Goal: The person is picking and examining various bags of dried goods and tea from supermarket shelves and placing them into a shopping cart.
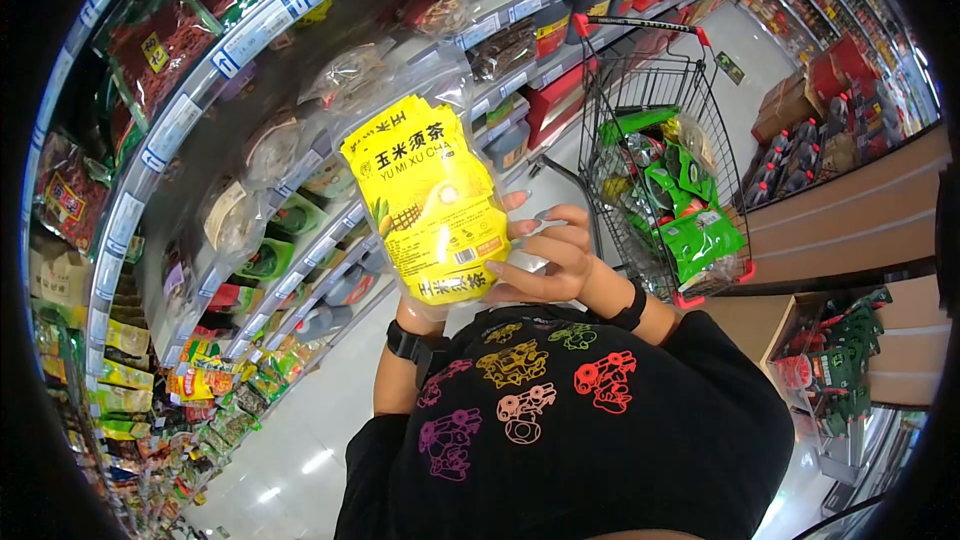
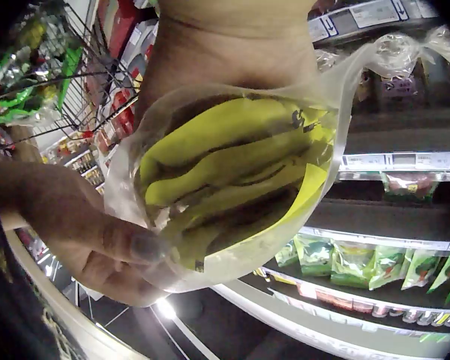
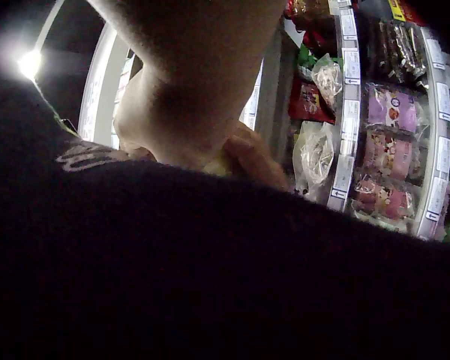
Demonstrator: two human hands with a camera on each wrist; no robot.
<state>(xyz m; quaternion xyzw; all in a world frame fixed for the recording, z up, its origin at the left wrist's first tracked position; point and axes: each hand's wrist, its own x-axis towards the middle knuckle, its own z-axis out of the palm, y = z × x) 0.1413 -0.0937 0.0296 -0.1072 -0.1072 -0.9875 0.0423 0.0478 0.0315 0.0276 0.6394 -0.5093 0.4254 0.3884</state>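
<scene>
A clear bag of corn silk tea [image 1: 430, 190], with yellow packets inside, is held upright in front of the chest in the head view. My left hand [image 2: 229, 56] holds it from behind; the bag hides most of its fingers. At the bag's lower right side, my right hand [image 1: 550, 260] pinches the edge, thumb lying over the front. The left wrist view looks at the bag's bottom, where folded yellow packets [image 2: 232, 142] show through the plastic and the right thumb presses one corner. In the right wrist view, a dark shirt [image 3: 172, 262] and a bare forearm [image 3: 195, 82] block the work.
Shelves [image 1: 265, 30] of bagged dried goods curve along the left, with price labels on their edges. A shopping cart [image 1: 650, 60] stands right of the hands, green packages [image 1: 700, 235] inside. Bottles [image 1: 800, 155] and cartons [image 1: 785, 105] stand farther right.
</scene>
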